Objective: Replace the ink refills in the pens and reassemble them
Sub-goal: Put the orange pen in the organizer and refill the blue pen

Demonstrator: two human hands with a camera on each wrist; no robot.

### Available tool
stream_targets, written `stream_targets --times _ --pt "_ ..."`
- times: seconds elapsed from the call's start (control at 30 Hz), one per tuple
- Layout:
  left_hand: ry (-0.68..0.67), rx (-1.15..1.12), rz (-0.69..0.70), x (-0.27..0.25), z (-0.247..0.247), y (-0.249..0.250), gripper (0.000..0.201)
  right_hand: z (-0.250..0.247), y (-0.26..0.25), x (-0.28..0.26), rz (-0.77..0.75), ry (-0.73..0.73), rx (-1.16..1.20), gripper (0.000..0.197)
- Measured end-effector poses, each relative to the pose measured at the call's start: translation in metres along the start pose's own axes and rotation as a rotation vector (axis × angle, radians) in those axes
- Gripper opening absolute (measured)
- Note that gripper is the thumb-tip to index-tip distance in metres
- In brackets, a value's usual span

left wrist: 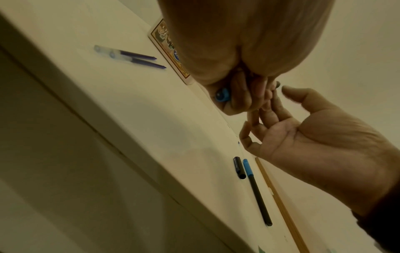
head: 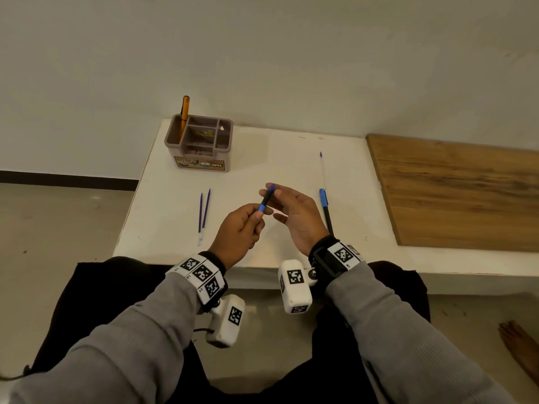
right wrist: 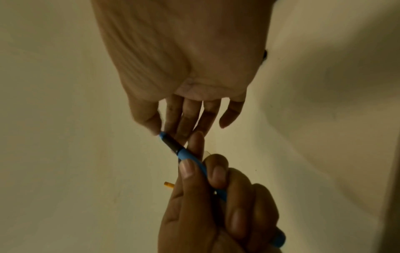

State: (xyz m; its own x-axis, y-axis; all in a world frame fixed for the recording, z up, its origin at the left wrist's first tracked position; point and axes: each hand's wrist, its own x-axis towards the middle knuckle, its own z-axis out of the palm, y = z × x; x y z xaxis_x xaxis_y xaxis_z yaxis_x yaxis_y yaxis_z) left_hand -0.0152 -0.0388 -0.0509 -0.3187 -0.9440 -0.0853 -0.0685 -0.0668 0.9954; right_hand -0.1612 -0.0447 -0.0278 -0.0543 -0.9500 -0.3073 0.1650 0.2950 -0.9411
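Note:
A blue-and-black pen (head: 267, 199) is held in the air over the white table (head: 163, 228) between both hands. My left hand (head: 256, 212) grips its blue near end, with thumb and fingers curled round it (right wrist: 194, 164). My right hand (head: 274, 191) pinches the far blue tip between thumb and fingers, the other fingers spread. Two purple refills (head: 204, 212) lie side by side to the left. To the right lie a clear refill with a blue tip (head: 321, 167) and another pen (head: 326, 211) with a blue end and black barrel. A short black pen piece (left wrist: 239, 168) lies beside it.
A brown desk organizer (head: 199, 147) stands at the table's back left, with an orange pen (head: 184, 112) upright in it. A wooden board (head: 466, 193) covers the surface to the right. The table's front edge is just before my wrists, with my lap below it.

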Motion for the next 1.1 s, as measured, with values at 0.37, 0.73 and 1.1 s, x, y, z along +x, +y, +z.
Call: stream_targets --times 0.37,0.73,1.1 --pt "-0.022 0.019 -0.008 0.0 0.001 -0.002 0.025 -0.004 0.001 0.002 -0.001 0.033 -0.009 0.021" --pt "-0.038 0.028 -0.016 -0.001 0.0 -0.002 0.024 -0.006 0.001 0.003 0.005 0.035 -0.006 0.017" --pt "-0.05 0.024 -0.017 -0.001 0.002 -0.002 0.024 -0.011 -0.002 0.004 -0.016 -0.029 0.056 0.023"
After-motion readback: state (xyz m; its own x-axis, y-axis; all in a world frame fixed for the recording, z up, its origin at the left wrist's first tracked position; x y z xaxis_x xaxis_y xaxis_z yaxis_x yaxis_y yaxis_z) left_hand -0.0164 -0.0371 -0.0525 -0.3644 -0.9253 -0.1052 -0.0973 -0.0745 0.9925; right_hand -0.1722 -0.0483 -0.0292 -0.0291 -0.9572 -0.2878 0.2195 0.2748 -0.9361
